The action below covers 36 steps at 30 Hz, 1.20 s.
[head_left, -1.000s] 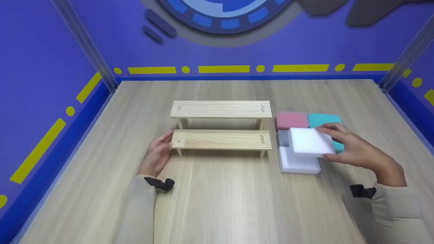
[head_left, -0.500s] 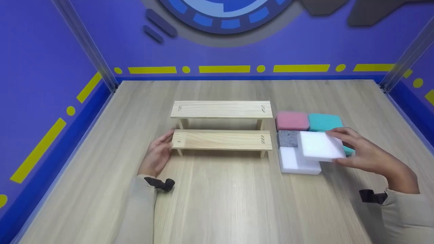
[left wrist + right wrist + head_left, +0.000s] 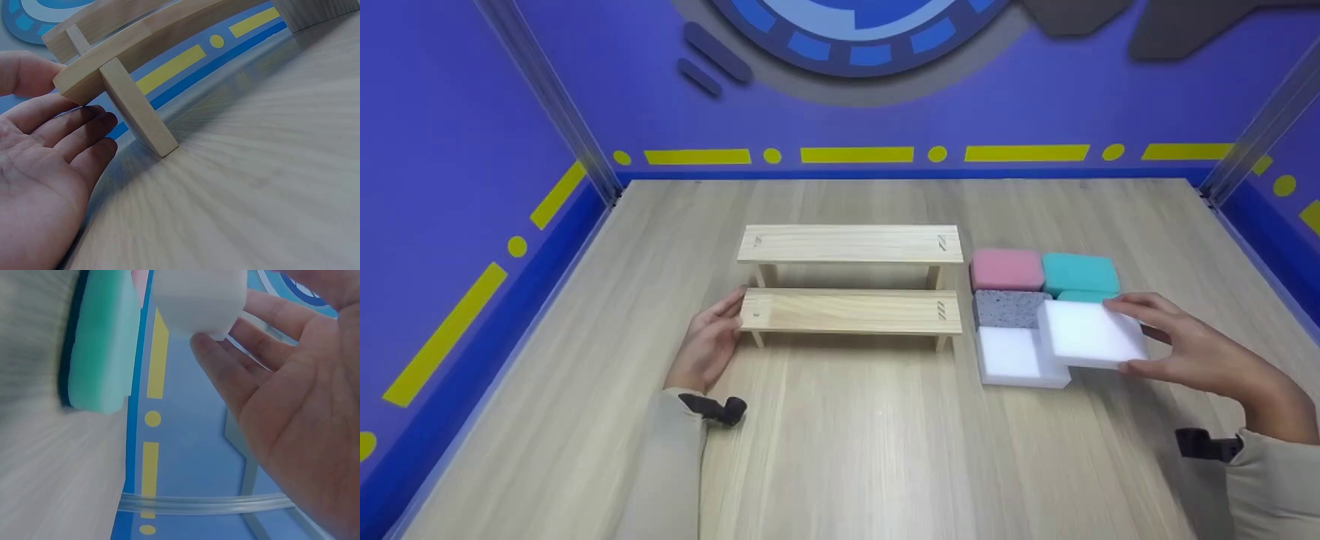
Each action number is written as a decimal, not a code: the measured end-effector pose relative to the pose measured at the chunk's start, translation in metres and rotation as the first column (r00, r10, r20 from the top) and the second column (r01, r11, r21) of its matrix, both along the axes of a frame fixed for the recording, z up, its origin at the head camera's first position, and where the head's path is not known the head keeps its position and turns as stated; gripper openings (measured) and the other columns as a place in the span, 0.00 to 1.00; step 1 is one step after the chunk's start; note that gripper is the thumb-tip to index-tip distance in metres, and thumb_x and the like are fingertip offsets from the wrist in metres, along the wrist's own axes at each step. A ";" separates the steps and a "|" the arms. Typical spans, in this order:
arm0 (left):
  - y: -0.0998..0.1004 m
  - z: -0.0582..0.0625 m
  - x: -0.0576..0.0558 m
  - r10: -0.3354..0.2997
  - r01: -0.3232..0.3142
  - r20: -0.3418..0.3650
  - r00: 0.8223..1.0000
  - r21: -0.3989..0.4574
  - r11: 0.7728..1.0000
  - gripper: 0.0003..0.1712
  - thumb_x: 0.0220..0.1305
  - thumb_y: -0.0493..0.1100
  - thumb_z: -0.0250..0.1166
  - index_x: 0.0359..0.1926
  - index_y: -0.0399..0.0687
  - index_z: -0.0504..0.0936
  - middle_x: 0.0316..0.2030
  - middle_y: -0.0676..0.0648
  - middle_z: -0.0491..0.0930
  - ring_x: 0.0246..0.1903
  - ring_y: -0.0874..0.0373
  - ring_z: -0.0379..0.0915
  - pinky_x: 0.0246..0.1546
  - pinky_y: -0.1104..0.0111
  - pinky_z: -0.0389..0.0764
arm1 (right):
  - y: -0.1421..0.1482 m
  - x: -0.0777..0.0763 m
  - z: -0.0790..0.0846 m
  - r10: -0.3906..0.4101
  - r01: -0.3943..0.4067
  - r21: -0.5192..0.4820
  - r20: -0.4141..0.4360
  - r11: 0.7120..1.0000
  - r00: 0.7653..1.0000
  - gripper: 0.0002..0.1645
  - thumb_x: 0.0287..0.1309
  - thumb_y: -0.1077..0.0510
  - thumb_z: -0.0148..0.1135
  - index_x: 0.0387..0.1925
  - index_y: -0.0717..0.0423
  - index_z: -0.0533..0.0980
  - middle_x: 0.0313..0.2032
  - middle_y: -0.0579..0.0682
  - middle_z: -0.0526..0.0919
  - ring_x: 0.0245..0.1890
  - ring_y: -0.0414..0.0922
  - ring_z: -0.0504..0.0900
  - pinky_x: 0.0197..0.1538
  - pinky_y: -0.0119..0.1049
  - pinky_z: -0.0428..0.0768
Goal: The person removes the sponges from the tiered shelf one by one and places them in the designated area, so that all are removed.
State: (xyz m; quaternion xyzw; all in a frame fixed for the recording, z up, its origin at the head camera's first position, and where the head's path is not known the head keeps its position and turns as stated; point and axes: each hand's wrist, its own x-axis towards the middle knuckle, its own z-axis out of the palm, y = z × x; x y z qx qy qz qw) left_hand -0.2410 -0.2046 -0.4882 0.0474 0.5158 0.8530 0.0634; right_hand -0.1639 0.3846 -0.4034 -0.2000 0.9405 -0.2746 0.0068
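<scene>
My right hand pinches a white sponge block by its right side, held above the other sponges. In the right wrist view the white block is between the thumb side and the fingertips, raised beside a teal sponge. My left hand holds the left end of the front board of a two-level wooden stand. In the left wrist view the thumb touches the end of the board, while the other fingers lie beneath it near a leg.
Right of the stand, a pink sponge, a teal sponge, a grey speckled block and another white block lie close together. A second teal sponge is mostly covered. The back board stands behind the front one. Blue walls border the table.
My right hand has moved right and toward me with the white sponge block, uncovering more of the grey block and the lower white block. The left hand and stand have stayed put.
</scene>
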 end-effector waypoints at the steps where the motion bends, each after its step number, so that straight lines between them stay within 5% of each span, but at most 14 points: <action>1: 0.000 0.000 0.000 0.002 -0.002 0.000 1.000 -0.006 1.000 0.37 0.57 0.20 0.43 0.70 0.22 0.48 0.73 0.31 0.45 0.74 0.44 0.40 0.58 0.77 0.71 | 0.001 0.000 0.000 -0.006 0.006 -0.008 0.013 1.000 1.000 0.43 0.45 0.64 0.73 0.64 0.67 0.65 0.60 0.66 0.62 0.49 0.16 0.51 0.50 0.69 0.69; 15: 0.000 0.000 0.001 0.008 -0.008 0.021 1.000 -0.002 1.000 0.37 0.57 0.21 0.42 0.70 0.24 0.48 0.73 0.32 0.47 0.74 0.46 0.42 0.58 0.76 0.71 | 0.018 0.007 -0.006 -0.044 0.045 -0.008 0.090 0.999 0.995 0.45 0.46 0.62 0.73 0.64 0.69 0.62 0.61 0.68 0.60 0.47 0.15 0.48 0.49 0.72 0.67; 22: 0.001 0.001 0.002 0.009 -0.009 0.014 1.000 -0.001 1.000 0.38 0.57 0.21 0.42 0.70 0.24 0.48 0.73 0.33 0.46 0.74 0.46 0.41 0.57 0.77 0.71 | 0.026 0.009 -0.011 -0.054 0.053 0.007 0.110 0.999 0.992 0.44 0.45 0.61 0.73 0.63 0.67 0.64 0.59 0.62 0.61 0.48 0.13 0.50 0.50 0.66 0.72; 28: 0.000 0.001 0.001 0.004 -0.004 0.008 1.000 -0.008 1.000 0.37 0.57 0.21 0.43 0.70 0.23 0.48 0.73 0.32 0.46 0.74 0.46 0.41 0.58 0.77 0.70 | 0.029 0.009 -0.014 -0.077 0.075 0.014 0.180 0.997 0.981 0.47 0.47 0.58 0.73 0.65 0.68 0.61 0.62 0.71 0.58 0.48 0.15 0.49 0.52 0.71 0.66; 36: 0.000 0.002 0.002 -0.006 0.007 0.029 1.000 -0.011 1.000 0.37 0.59 0.22 0.43 0.71 0.26 0.47 0.74 0.34 0.46 0.74 0.47 0.41 0.60 0.77 0.69 | 0.033 0.009 -0.017 -0.063 0.062 0.011 0.181 0.998 0.982 0.47 0.46 0.60 0.73 0.65 0.69 0.61 0.62 0.70 0.59 0.46 0.10 0.46 0.52 0.70 0.66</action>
